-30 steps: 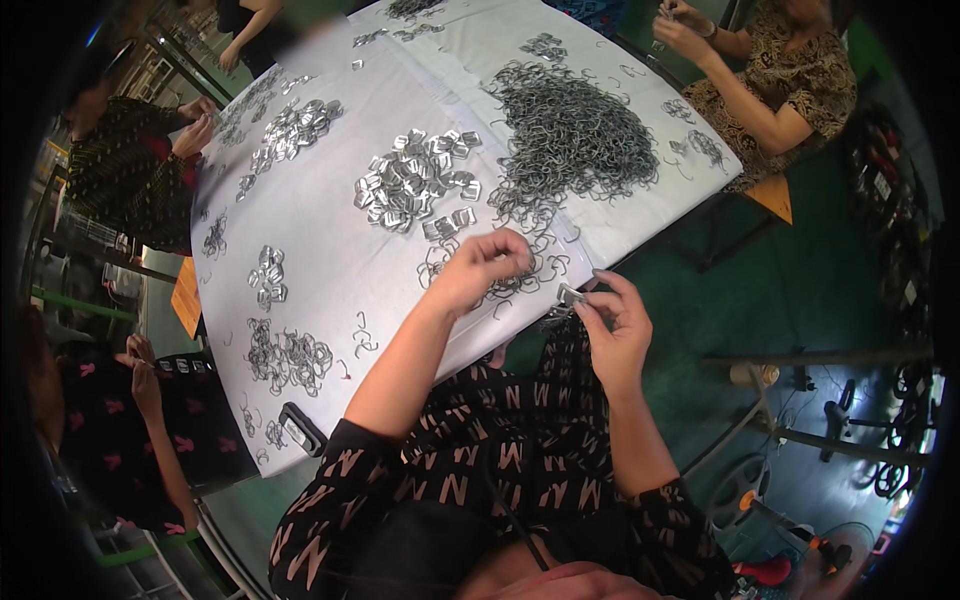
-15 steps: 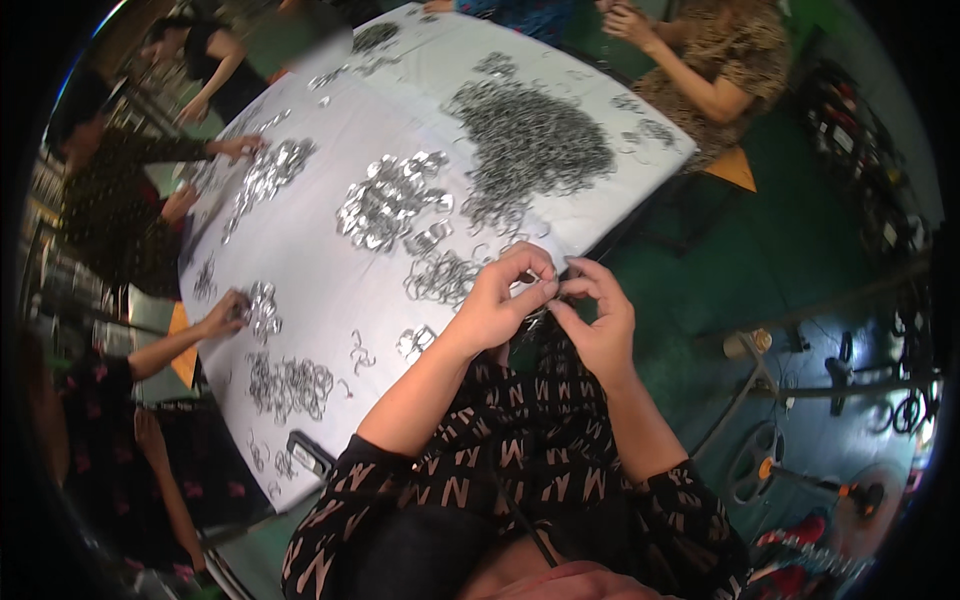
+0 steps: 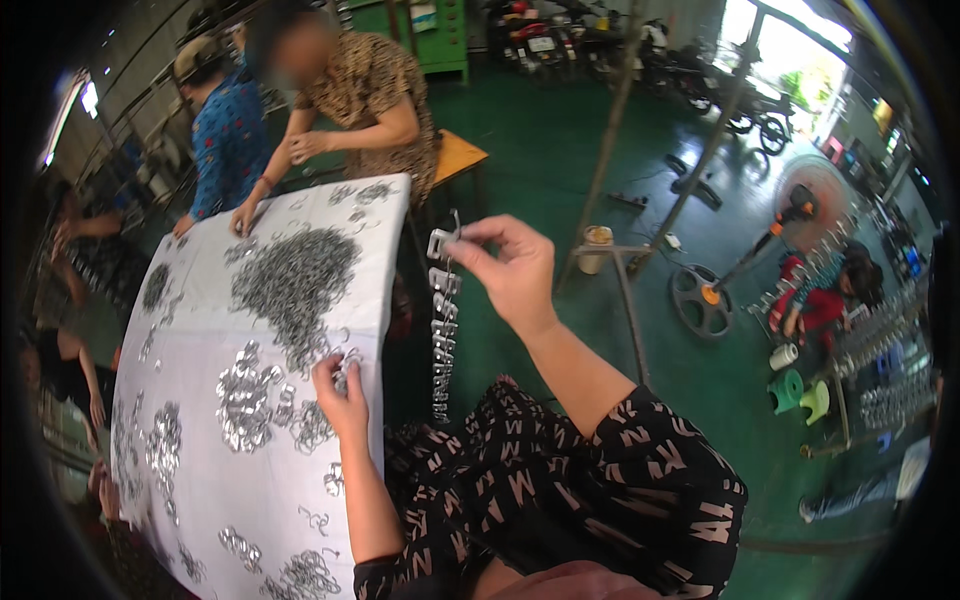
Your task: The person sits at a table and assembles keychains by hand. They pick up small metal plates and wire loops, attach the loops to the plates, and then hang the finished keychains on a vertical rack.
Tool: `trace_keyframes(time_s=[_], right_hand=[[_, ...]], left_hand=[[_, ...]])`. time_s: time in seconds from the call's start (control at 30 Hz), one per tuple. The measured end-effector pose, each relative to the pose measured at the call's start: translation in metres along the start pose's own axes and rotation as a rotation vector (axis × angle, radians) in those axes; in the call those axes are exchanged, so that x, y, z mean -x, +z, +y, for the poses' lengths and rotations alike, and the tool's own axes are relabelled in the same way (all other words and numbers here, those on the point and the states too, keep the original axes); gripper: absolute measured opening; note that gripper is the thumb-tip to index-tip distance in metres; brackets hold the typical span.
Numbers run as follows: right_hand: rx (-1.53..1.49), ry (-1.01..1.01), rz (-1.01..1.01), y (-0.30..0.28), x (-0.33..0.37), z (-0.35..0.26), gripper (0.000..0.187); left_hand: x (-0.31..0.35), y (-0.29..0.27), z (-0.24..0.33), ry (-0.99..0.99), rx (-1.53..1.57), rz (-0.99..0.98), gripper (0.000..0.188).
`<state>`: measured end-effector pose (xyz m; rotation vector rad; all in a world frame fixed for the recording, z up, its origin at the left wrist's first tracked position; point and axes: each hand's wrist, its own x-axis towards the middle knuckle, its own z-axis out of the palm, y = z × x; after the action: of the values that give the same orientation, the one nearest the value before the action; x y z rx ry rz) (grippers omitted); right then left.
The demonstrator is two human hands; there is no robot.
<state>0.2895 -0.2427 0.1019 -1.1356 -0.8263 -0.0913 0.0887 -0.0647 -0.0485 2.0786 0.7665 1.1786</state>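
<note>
A hanging string of shiny metal clips [image 3: 441, 340], linked one below another, is pinched at its top by my right hand [image 3: 515, 270]. It hangs beside the table's right edge, its lower end close to my lap. My left hand [image 3: 343, 400] is at the table edge, fingers curled by a pile of small wire hooks [image 3: 313, 428]. Bits of grey metal show at its fingertips, too small to make out. Just left of it lies a heap of flat shiny clips [image 3: 245, 400]. A larger dark heap of wire hooks [image 3: 300, 280] spreads farther up the table.
The white-covered table [image 3: 210, 490] carries further piles of metal pieces. Across it, a person in a patterned brown top [image 3: 385, 85] reaches onto the tabletop beside another in blue [image 3: 225, 135]. To my right stand a metal frame [image 3: 630, 310] and a fan [image 3: 815, 210].
My view has swung right. My hands, together before, are now apart: the right has lifted the string of clips off to the side, while the left has gone to the hooks on the table.
</note>
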Motion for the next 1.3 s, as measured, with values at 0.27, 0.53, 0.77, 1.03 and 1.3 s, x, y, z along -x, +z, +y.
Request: trace_keyframes(time_s=[0.27, 0.53, 0.77, 1.03, 1.3], right_hand=[[0.103, -0.27, 0.293, -0.092, -0.075, -0.094, 0.017], [0.296, -0.586, 0.412, -0.2, -0.133, -0.173, 0.017], [0.566, -0.706, 0.558, -0.288, -0.174, -0.242, 0.02], [0.674, -0.788, 0.785, -0.358, -0.216, -0.307, 0.022], [0.808, -0.815, 0.99, -0.431, -0.251, -0.35, 0.022]], left_hand=[[0.034, -0.002, -0.042, 0.216, -0.204, 0.063, 0.018], [0.036, 0.0, -0.043, 0.254, -0.24, 0.037, 0.017], [0.036, 0.005, -0.046, 0.268, -0.258, 0.023, 0.018], [0.038, 0.007, -0.051, 0.226, -0.266, 0.007, 0.016], [0.039, 0.003, -0.045, 0.214, -0.31, -0.014, 0.015]])
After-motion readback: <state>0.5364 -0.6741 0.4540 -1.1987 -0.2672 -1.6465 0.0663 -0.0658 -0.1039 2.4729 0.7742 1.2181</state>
